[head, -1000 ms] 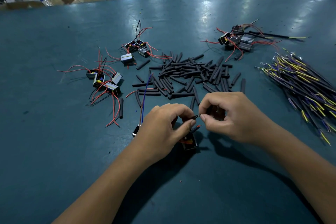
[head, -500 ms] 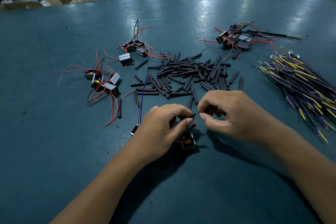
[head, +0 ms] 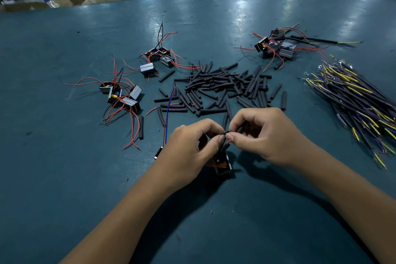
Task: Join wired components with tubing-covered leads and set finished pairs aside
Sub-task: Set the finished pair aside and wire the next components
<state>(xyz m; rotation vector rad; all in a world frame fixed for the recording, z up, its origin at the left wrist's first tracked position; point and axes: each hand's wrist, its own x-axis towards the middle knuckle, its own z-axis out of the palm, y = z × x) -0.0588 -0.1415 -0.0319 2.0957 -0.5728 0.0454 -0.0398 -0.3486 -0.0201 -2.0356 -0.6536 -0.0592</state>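
Note:
My left hand (head: 190, 150) pinches thin wire ends just above a small black wired component (head: 222, 164) that sits under its fingers on the table. My right hand (head: 263, 135) meets it thumb to thumb, pinching the same wire ends, with a black tubing piece (head: 241, 129) sticking out between its curled fingers. A short red lead tip (head: 228, 142) shows between the two thumbs. A blue wire (head: 168, 113) runs from the left hand toward the far side.
A heap of black tubing pieces (head: 220, 88) lies just beyond the hands. Wired components sit in groups at the left (head: 121, 96), centre-left (head: 158, 58) and far right (head: 276, 47). A bundle of yellow-purple leads (head: 353, 100) lies at the right. Boxes stand beyond the blue-green table (head: 64, 178).
Both hands stay pinched together over the component; the fingertips have shifted slightly on the wire ends.

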